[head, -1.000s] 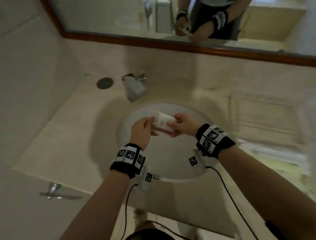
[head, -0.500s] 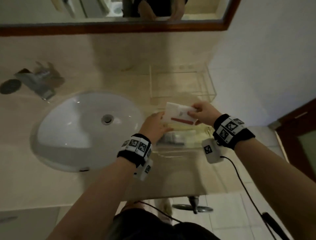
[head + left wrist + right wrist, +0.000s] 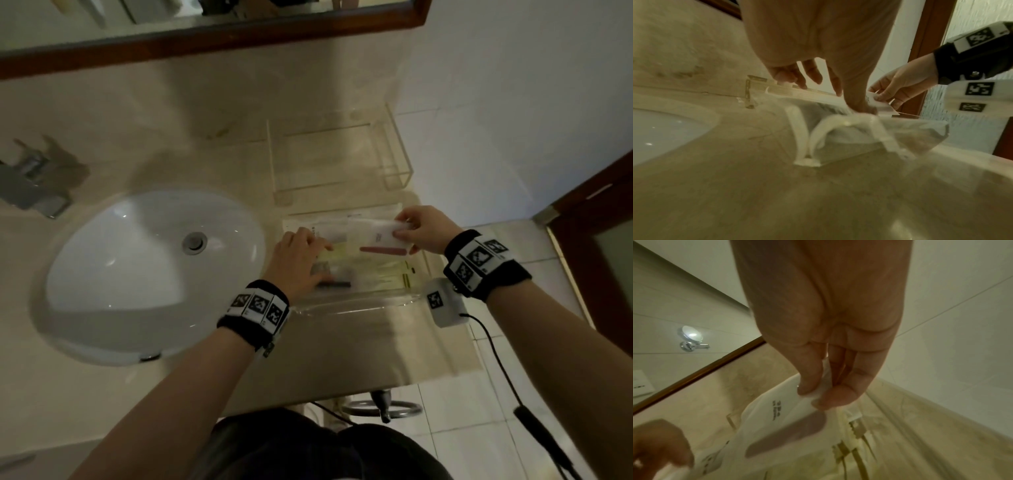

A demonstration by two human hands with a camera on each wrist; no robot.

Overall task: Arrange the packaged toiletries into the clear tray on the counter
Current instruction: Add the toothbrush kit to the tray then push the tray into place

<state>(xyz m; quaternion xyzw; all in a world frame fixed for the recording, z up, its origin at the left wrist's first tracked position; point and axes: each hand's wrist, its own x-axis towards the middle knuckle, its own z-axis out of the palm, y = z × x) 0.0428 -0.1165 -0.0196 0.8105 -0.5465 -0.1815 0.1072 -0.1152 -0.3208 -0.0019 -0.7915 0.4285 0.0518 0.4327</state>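
While right hand pinches white packet, left hand fingers straight on bag; next: move packet to clear tray

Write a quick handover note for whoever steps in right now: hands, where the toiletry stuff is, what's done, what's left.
Right hand: pinches the end of a white packet with a red stripe, held above the counter.
Left hand: fingers down on the clear plastic bag of packets lying on the counter beside the sink.
Clear tray: behind the bag, near the wall; nothing visible inside.
Done: one packet in hand.
Left: place this packet and the rest into the tray.
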